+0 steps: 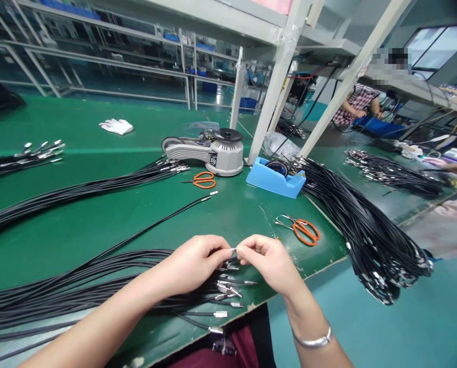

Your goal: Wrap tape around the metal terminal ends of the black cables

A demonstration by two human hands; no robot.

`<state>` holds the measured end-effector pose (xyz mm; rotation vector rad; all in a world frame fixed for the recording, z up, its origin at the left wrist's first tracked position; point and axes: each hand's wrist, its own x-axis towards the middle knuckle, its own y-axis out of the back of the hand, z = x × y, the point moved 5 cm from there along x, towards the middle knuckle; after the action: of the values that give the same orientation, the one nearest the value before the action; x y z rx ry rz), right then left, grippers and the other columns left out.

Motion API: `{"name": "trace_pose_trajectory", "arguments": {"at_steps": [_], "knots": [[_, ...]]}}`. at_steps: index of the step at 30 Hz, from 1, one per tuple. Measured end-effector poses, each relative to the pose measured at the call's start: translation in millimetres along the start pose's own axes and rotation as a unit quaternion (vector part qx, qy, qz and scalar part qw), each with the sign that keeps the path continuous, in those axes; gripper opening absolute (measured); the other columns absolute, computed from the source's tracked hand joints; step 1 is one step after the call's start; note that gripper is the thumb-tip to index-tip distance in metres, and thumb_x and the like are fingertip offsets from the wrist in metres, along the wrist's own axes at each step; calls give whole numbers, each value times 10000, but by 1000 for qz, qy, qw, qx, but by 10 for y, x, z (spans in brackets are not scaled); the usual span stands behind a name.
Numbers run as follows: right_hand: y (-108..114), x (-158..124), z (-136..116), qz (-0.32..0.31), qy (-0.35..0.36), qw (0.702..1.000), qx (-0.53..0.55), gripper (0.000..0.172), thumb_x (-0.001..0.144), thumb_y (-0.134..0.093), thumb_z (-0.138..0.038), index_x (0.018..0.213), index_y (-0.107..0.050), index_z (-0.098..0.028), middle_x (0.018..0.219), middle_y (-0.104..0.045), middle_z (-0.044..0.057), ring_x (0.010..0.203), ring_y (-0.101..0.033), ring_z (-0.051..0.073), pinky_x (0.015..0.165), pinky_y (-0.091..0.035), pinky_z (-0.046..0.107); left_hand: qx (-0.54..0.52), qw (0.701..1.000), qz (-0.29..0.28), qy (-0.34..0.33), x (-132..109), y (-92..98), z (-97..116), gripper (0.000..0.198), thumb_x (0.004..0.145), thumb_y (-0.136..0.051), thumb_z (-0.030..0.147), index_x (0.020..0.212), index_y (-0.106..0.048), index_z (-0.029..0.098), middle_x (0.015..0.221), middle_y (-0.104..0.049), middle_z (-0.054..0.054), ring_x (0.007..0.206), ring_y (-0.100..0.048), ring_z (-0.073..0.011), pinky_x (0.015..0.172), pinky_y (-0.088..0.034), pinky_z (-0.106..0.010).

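My left hand [192, 263] and my right hand [266, 263] meet above the near edge of the green bench mat [40, 245], their fingertips pinching a small metal cable terminal [233, 252] between them. Just below my hands, the silver crimped ends of a bundle of black cables [78, 291] fan out. The bundle runs left under my left forearm. A single black cable [155, 230] with a metal tip lies apart, farther up the mat. My fingers hide most of the pinched terminal.
Farther along the mat are a grey tape dispenser [213, 151], a blue tape holder [276, 179], orange scissors [305, 231], more orange scissors [204, 180], and a white glove [116, 126]. A large cable bundle [366, 230] hangs over the right edge. A co-worker [356, 105] sits beyond.
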<state>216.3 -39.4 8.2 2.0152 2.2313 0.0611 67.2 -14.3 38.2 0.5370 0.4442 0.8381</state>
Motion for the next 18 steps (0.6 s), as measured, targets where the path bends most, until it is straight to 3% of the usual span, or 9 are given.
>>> {"name": "trace_pose_trajectory", "arguments": {"at_steps": [10, 13, 16, 18], "knots": [[-71, -35, -16, 27, 2, 999, -38, 146, 791, -603, -281, 729, -623, -151, 621, -628, -1, 605, -604, 139, 621, -471, 256, 100, 993, 58, -29, 34, -109, 2, 275, 877, -425, 266, 754, -659, 188, 758, -668, -19, 724, -589, -156, 673, -399, -233], [-69, -31, 65, 16, -24, 999, -34, 163, 781, -605, -295, 713, -624, -147, 621, -637, 8, 610, -612, 150, 625, -472, 264, 95, 994, 25, -47, 28, -107, 8, 293, 883, -418, 272, 783, -683, 198, 785, -692, -21, 745, -611, -156, 682, -414, -224], [-2, -22, 190, -12, -51, 997, -50, 184, 777, -600, -315, 702, -638, -151, 638, -652, 21, 625, -618, 167, 631, -472, 281, 115, 991, 23, -66, 107, 81, -61, 302, 897, -401, 307, 855, -688, 224, 838, -708, 1, 773, -627, -140, 704, -432, -200], [130, 0, 254, 10, -61, 994, -95, 190, 780, -589, -328, 734, -659, -157, 676, -675, 38, 653, -629, 189, 660, -472, 309, 184, 976, 111, -34, 232, 351, -201, 294, 900, -396, 325, 897, -673, 227, 894, -696, -3, 828, -622, -143, 759, -438, -206]]}}
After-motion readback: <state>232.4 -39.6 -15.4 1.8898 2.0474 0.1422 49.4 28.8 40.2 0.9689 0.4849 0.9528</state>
